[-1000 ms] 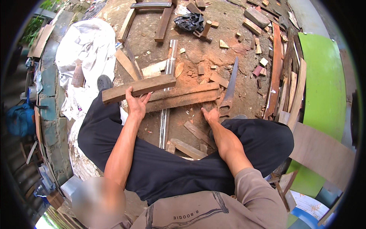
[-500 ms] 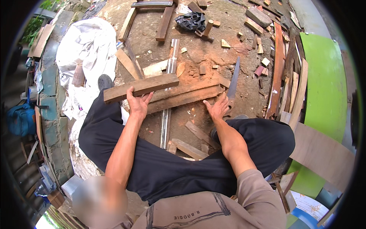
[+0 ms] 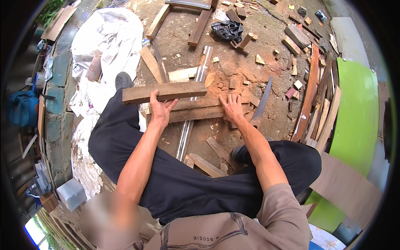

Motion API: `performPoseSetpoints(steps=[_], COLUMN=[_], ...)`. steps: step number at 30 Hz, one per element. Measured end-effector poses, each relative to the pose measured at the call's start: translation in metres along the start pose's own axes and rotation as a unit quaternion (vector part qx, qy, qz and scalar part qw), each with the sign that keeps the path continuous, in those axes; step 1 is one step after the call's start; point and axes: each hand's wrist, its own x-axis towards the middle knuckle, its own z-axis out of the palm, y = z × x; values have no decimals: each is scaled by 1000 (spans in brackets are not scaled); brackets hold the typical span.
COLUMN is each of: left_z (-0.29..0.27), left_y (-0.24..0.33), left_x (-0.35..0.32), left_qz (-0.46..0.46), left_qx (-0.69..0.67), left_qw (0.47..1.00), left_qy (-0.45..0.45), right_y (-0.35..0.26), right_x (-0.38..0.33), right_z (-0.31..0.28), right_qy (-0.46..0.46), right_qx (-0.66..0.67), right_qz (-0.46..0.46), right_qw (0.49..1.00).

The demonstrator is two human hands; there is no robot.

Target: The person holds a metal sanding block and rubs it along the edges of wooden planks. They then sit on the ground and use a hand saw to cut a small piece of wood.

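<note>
My left hand [image 3: 160,111] holds a short brown wooden beam [image 3: 166,91] from its near side, thumb up against the face and fingers reaching underneath. The beam is raised above the ground over my left knee. Below and right of it, two rough wooden beams [image 3: 193,113] lie side by side across a narrow silver-striped bar [image 3: 185,139]. On their right end rests my right hand [image 3: 233,110], fingers spread over the wood. Just right of that hand lies a handsaw [image 3: 263,96], its blade pointing away from me.
Sawdust and wood offcuts [image 3: 259,59] are scattered ahead. A hammer [image 3: 243,43] stands beside a black plastic bag [image 3: 227,30]. White sacking [image 3: 108,41] lies left. Long wood strips [image 3: 308,96] and a green panel [image 3: 356,112] line the right side.
My right hand has moved from beside the beams' right end onto their top. My left hand still holds its beam. The whole view has shifted slightly.
</note>
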Motion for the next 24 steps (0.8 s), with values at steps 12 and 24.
performPoseSetpoints(steps=[12, 24], left_z=[5, -6], left_y=[16, 0], left_x=[-3, 4], left_qz=[17, 0], left_qx=[-51, -33], left_qw=[999, 999], left_qy=[1, 2], right_y=[-11, -11], right_x=[-32, -49], right_z=[5, 34], right_qy=[73, 163], right_qx=[205, 245], right_qz=[-12, 154], right_qw=[976, 943])
